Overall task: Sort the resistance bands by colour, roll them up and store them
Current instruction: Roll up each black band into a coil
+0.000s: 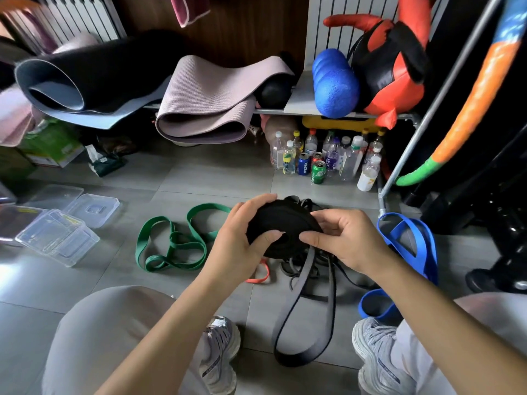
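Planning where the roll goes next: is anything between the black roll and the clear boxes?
Only the green bands, flat on the floor between the black roll and clear boxes. Held in left hand and right hand, the roll should pass over; its tail hangs down.

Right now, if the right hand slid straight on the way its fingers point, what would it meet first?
Probably the left hand: the right hand pinches the black band roll, its fingers aimed leftward at the left thumb close by on the roll's face. Depth is unclear.
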Tool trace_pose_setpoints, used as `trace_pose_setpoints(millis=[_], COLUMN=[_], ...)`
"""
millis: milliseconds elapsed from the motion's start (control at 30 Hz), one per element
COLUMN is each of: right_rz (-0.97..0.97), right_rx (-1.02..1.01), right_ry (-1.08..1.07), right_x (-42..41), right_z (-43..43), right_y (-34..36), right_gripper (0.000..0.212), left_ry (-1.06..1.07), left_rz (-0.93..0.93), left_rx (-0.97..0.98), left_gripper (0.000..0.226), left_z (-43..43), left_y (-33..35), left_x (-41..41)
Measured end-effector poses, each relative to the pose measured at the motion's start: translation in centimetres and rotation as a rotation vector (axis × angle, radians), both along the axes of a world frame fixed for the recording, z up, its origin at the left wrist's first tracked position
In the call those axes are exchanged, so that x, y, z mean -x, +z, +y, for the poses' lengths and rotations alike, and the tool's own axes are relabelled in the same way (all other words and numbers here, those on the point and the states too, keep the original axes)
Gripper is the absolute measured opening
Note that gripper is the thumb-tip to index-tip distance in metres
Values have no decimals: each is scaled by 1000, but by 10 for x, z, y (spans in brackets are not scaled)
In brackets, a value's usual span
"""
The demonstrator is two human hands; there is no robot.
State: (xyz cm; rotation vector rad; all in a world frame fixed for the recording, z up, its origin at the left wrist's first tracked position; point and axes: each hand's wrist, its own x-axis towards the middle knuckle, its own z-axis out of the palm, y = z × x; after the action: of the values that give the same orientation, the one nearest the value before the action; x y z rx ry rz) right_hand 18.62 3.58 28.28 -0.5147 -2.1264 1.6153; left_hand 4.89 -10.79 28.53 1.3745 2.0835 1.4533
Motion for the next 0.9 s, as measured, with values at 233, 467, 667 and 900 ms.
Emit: trace_pose_setpoints(millis=[233,467,667,900], right_rz=[-101,-5,33,133], right_rx=[-85,10,89,218], right_ry=[58,57,28,-18], right_x=[0,2,0,3], right_z=[-2,0,2,-3], right_y=[-4,2,-1,3], right_gripper=[34,26,25,34], left_ry=[-143,-186,-37,26], left_rz=[684,466,184,-105], left_rx=[149,87,-65,-112], left_gripper=[51,45,55,57], left_z=[-4,1,1,5], left_y=[-6,-9,-1,-7], left_x=[9,2,6,-8])
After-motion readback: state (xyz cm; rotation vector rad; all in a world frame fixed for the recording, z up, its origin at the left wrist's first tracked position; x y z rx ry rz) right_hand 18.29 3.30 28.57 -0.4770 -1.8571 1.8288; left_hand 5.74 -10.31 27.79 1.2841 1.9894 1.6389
